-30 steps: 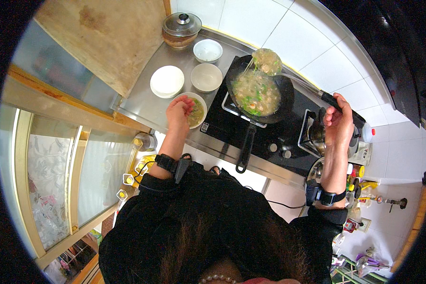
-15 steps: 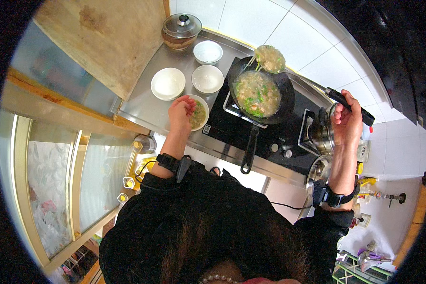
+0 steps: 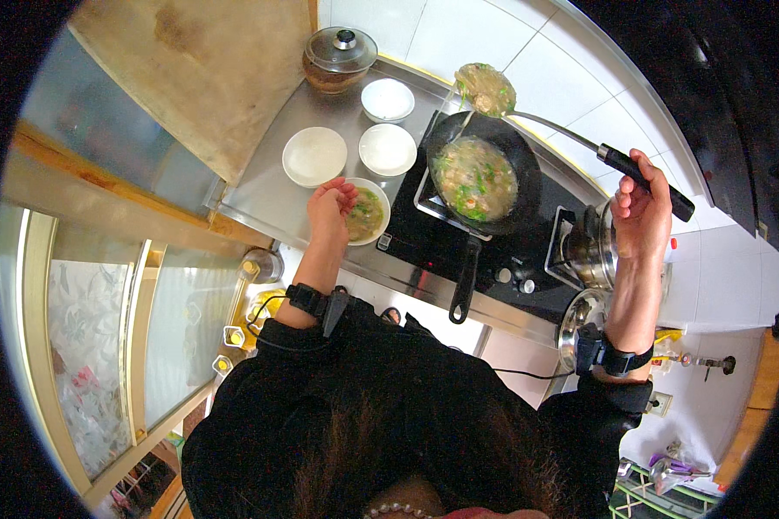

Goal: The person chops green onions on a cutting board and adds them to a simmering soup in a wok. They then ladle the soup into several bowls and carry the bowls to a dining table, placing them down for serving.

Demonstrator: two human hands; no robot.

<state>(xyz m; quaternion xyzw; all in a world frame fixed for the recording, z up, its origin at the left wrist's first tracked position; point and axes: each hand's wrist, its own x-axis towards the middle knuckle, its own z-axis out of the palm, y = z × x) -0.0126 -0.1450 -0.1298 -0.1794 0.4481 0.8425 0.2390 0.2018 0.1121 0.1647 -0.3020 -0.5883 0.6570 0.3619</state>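
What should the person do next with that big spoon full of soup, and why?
Probably swing the ladle across to the bowl and tip it in. The right hand holds it full above the far rim of the pan, the left hand grips the bowl that already has some soup, and three white bowls wait beside it.

The left hand (image 3: 331,206) covers the near rim of the bowl of soup (image 3: 365,214), its fingertips hidden from above. The ladle's handle (image 3: 645,180) vanishes inside the right hand (image 3: 640,212) beside the wok (image 3: 480,173). The steel pot (image 3: 590,246) right of the wok is partly masked by that wrist; its contents cannot be made out.
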